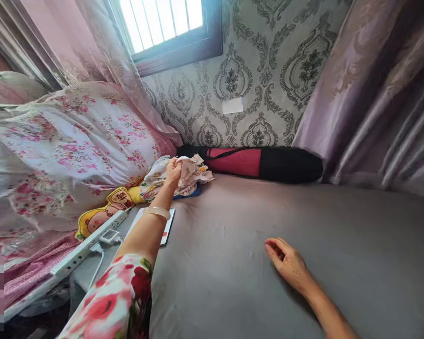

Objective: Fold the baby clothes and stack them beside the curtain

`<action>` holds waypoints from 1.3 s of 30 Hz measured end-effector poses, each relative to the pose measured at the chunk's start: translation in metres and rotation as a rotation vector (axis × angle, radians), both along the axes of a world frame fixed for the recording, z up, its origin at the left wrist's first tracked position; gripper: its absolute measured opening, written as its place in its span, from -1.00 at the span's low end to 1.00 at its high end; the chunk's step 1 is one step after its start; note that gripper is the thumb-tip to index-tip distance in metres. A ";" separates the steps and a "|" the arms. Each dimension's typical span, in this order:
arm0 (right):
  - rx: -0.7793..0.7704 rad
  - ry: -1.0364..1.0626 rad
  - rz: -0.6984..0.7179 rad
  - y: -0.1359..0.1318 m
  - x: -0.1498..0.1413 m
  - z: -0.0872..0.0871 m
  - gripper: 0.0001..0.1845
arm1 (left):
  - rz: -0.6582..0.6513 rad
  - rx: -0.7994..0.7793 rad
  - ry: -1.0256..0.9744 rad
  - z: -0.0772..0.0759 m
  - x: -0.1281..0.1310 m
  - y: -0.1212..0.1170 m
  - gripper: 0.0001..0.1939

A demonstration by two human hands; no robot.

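Our left hand (173,170) has its fingers clamped on a thin, crumpled, cream printed cloth (189,172) at the soft heap of pale patterned fabrics (156,175), near a long, rounded, black-and-red textured bag (259,163). Our right hand (287,264) is over the smooth grey sheet (219,278), fingers loosely curled; we cannot tell whether their tips meet. The dark character (122,195) on the yellow plush shape (108,210) is too small for us to read.

Cloth pile (194,174) lay under left fingers (177,165), tablet (169,226) on their near side, power strip (86,247) near-left. Bag (238,163) lay right of those fingers, along the wall (205,101).
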State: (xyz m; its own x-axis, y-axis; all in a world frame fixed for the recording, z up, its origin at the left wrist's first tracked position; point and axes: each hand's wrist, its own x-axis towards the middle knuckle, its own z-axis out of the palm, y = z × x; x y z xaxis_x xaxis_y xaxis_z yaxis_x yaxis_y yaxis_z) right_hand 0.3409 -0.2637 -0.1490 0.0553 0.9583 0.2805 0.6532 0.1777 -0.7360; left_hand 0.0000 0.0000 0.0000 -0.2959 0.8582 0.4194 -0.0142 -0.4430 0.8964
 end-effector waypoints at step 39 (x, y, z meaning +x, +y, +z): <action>0.085 0.766 -0.170 -0.010 -0.023 0.031 -0.43 | -0.878 -0.441 -0.018 -0.036 0.201 -0.177 -0.75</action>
State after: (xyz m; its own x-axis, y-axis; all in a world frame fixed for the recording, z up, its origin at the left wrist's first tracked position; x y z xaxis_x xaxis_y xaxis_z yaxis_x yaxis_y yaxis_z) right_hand 0.3183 -0.2739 -0.1177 0.4066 0.8964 0.1765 -0.0072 0.1964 -0.9805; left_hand 0.2011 -0.1769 -0.0361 0.5189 0.8548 0.0105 -0.1942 0.1059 0.9752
